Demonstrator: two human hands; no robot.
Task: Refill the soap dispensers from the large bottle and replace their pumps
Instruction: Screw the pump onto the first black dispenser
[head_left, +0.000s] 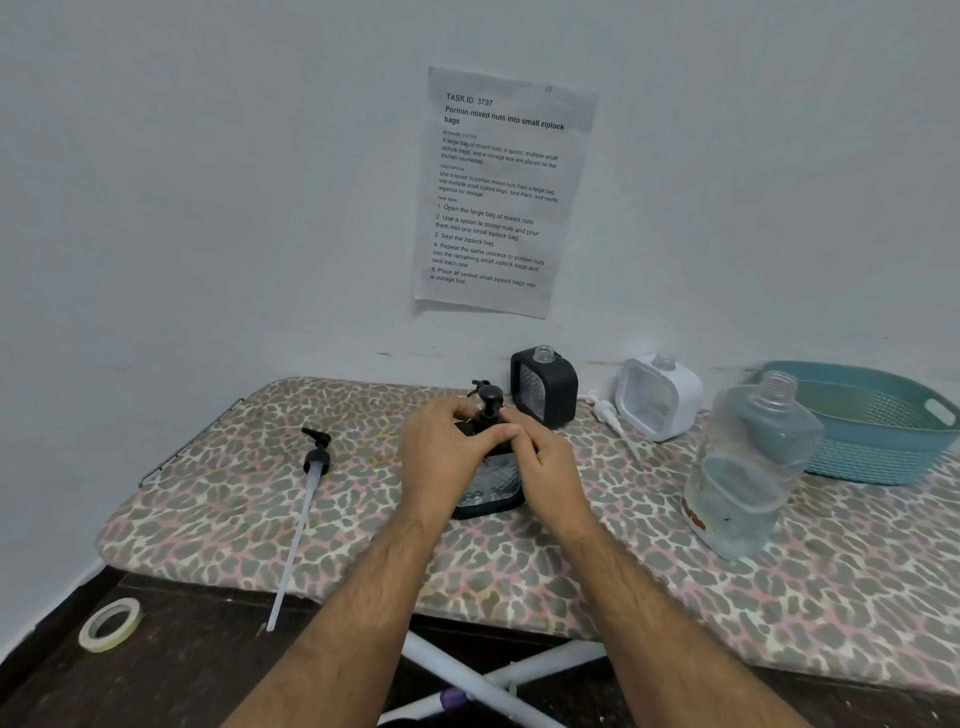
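head view: both hands wrap the black dispenser (488, 483) at centre, left hand (441, 457) gripping its body, right hand (545, 467) pinching the black pump (489, 405); large clear bottle (748, 467) at three o'clock.

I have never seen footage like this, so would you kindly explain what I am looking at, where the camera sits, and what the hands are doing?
There is no machine here. A camera worn on a person's head looks down at their bare hands over a leopard-print padded board. The left hand and right hand grip a black dispenser around its pump. Behind stand another black dispenser and a white dispenser, both open-necked. A white pump and a long-tubed black pump lie loose. The large clear bottle stands uncapped beside a teal basket.
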